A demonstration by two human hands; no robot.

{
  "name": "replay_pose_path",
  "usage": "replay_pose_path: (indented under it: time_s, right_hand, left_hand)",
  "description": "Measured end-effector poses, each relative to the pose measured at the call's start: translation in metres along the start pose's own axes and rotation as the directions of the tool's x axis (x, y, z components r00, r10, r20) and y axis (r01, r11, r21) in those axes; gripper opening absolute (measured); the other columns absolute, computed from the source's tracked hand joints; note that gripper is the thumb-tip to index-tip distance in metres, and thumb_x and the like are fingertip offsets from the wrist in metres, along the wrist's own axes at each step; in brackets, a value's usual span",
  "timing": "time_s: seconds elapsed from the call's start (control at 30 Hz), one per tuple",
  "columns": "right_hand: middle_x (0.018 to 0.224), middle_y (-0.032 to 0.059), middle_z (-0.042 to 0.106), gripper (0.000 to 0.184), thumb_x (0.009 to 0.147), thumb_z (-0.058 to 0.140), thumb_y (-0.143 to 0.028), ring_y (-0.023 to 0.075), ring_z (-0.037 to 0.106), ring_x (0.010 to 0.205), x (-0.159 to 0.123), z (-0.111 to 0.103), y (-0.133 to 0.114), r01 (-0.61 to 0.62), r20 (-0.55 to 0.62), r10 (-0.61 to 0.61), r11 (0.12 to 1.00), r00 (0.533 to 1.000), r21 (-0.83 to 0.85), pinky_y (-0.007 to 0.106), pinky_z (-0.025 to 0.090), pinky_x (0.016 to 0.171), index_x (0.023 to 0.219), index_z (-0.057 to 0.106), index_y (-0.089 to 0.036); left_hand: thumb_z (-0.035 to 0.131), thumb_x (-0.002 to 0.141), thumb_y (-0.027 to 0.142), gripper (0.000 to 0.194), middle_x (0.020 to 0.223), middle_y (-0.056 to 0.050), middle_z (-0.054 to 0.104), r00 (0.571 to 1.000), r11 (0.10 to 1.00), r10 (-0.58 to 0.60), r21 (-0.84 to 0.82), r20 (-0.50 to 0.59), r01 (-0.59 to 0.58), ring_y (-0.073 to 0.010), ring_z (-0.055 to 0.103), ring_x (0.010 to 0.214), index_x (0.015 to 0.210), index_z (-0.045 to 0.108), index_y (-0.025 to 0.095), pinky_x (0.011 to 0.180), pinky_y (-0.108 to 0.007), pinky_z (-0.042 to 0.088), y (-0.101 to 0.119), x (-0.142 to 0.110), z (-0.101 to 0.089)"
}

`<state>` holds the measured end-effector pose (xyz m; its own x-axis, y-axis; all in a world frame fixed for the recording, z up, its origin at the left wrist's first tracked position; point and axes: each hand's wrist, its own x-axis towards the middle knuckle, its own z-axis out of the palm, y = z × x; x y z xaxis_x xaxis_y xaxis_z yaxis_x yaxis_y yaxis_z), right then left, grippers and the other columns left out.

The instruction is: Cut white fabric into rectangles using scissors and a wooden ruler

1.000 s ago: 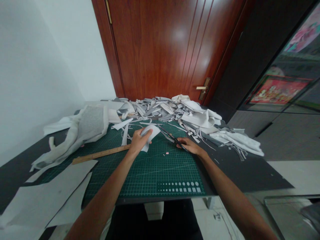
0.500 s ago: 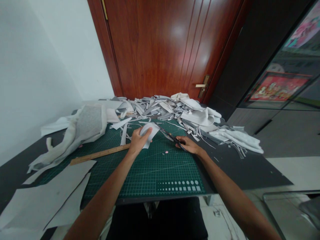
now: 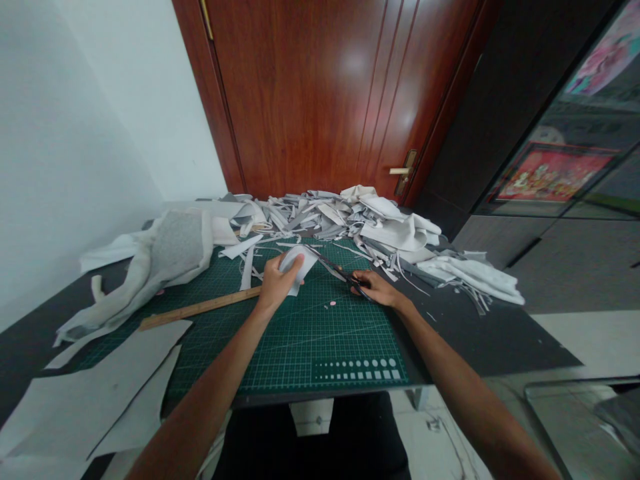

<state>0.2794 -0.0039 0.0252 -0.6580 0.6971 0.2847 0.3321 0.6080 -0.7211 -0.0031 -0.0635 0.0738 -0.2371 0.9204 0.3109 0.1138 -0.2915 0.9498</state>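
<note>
My left hand [image 3: 278, 283] pinches a small white fabric piece [image 3: 299, 265] above the green cutting mat [image 3: 320, 340]. My right hand [image 3: 377, 289] grips a pair of dark-handled scissors [image 3: 340, 270] and rests near the mat's right edge. The long blades point left, and their tips meet the fabric's upper edge. Whether they are open is hard to tell at this size. A wooden ruler [image 3: 200, 308] lies on the mat to the left of my left wrist, and a small pink dot [image 3: 333, 303] sits on the mat between my hands.
A heap of white and grey fabric scraps [image 3: 345, 220] covers the far side of the dark table [image 3: 480, 343], against a wooden door [image 3: 310, 87]. A large grey-white fabric piece [image 3: 170, 250] lies at left, with pale grey sheets [image 3: 85, 393] at the near left.
The scissors have moved left, and their tips now reach the white fabric. My hands have shifted slightly, and the view has tilted a little.
</note>
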Motion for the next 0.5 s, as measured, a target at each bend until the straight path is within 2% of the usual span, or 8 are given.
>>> replay_pose_path:
  time_s: [0.17, 0.5]
  right_hand:
    - [0.069, -0.0023, 0.050, 0.042, 0.090, 0.063, -0.057, 0.0145, 0.042, 0.065, 0.0005, -0.0002, -0.0022, -0.014, 0.013, 0.014, 1.000, 1.000, -0.004, 0.028, 0.033, 0.061, 0.072, 0.048, -0.022]
    - [0.069, -0.0027, 0.049, 0.036, 0.090, 0.064, -0.049, 0.0141, 0.043, 0.063, -0.0002, 0.0007, -0.0002, -0.007, 0.006, 0.007, 0.999, 1.000, -0.037, 0.028, 0.033, 0.059, 0.073, 0.047, -0.022]
  left_hand:
    - [0.080, 0.074, 0.055, 0.041, 0.054, 0.001, 0.062, 1.000, 1.000, -0.004, 0.002, -0.001, 0.004, -0.0139, 0.056, 0.042, 0.083, 0.074, 0.015, 0.039, -0.023, 0.047, 0.0021, -0.0013, 0.0013]
    - [0.079, 0.074, 0.054, 0.038, 0.053, 0.000, 0.062, 0.999, 1.000, 0.009, 0.013, 0.037, -0.010, -0.0139, 0.054, 0.043, 0.073, 0.070, 0.017, 0.038, -0.023, 0.045, -0.0001, -0.0005, -0.0001]
